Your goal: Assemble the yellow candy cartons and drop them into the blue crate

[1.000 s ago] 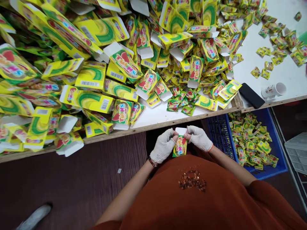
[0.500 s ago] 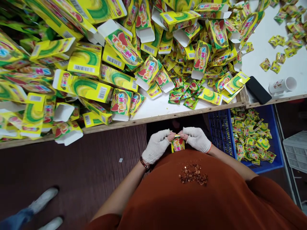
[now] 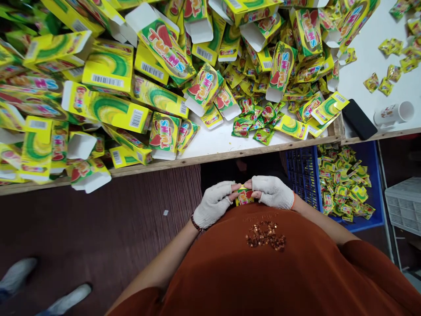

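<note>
A small green and yellow candy box [image 3: 244, 197] printed "TWINS" is between my two hands, close against my brown shirt. My left hand [image 3: 215, 202], in a white fingerless glove, grips its left side near the top. My right hand [image 3: 272, 192], gloved the same way, has its fingertips on the top edge and right side. The box's lower part is hidden by my shirt. Beyond the hands, several green candy packets [image 3: 242, 126] lie at the table's front edge, beside a heap of candy boxes [image 3: 165, 133].
A blue crate [image 3: 378, 188] of yellow candy packets stands below the table at right. On the white table [image 3: 358, 66] are a black phone [image 3: 359, 119], a white mug [image 3: 394, 113] and loose packets. Another person's shoes [image 3: 70, 299] show at lower left.
My fingers have shifted over the top of the candy box, and less of its front shows. The view has moved slightly. The other person's feet have moved.
</note>
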Demonstrator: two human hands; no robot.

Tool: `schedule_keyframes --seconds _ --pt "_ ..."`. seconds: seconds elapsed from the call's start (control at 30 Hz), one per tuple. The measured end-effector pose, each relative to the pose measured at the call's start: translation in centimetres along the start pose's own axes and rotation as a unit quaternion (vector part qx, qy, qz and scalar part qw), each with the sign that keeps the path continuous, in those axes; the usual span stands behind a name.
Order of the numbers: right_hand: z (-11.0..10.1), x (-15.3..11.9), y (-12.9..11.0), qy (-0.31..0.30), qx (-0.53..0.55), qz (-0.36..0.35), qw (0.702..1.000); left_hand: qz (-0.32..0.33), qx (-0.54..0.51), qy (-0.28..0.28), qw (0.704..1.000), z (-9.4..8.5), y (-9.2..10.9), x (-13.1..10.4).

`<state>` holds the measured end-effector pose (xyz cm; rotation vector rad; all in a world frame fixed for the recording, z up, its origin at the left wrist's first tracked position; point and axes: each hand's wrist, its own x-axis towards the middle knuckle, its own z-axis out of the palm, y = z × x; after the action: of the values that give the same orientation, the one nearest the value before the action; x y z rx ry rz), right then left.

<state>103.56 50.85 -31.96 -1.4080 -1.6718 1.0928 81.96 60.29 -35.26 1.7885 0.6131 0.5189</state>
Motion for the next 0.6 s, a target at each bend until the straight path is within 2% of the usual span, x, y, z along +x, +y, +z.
schedule_keyframes --seconds 0.07,0.17,0.27,0.33,0.43,0.53,0.6 --pt "0.4 -0.1 0.3 0.003 -0.021 0.023 1.000 -0.005 -0.004 -0.008 1.000 0.2 -0.2 0.1" --pt "1.1 0.4 0.8 0.034 -0.002 0.106 0.994 -0.012 0.020 -0.024 0.999 0.2 0.3 1.4" --pt "0.6 1.0 1.4 0.127 0.089 0.195 0.968 -0.005 0.081 -0.010 0.997 -0.3 1.5 3.6" --pt "-1.0 0.8 1.7 0.218 0.174 0.225 0.934 0.005 0.119 0.033 0.992 -1.0 2.5 5.4" --pt "-5.0 -0.8 2.1 0.318 0.272 0.193 0.887 0.031 0.183 0.090 0.979 -2.2 3.6 8.4" --pt "-8.2 -2.2 1.9 0.374 0.305 0.143 0.864 0.060 0.249 0.092 0.962 -2.9 4.0 11.6" --pt "-9.1 -2.1 1.3 0.373 0.322 0.132 0.860 0.079 0.275 0.091 0.954 -3.0 3.9 13.8"
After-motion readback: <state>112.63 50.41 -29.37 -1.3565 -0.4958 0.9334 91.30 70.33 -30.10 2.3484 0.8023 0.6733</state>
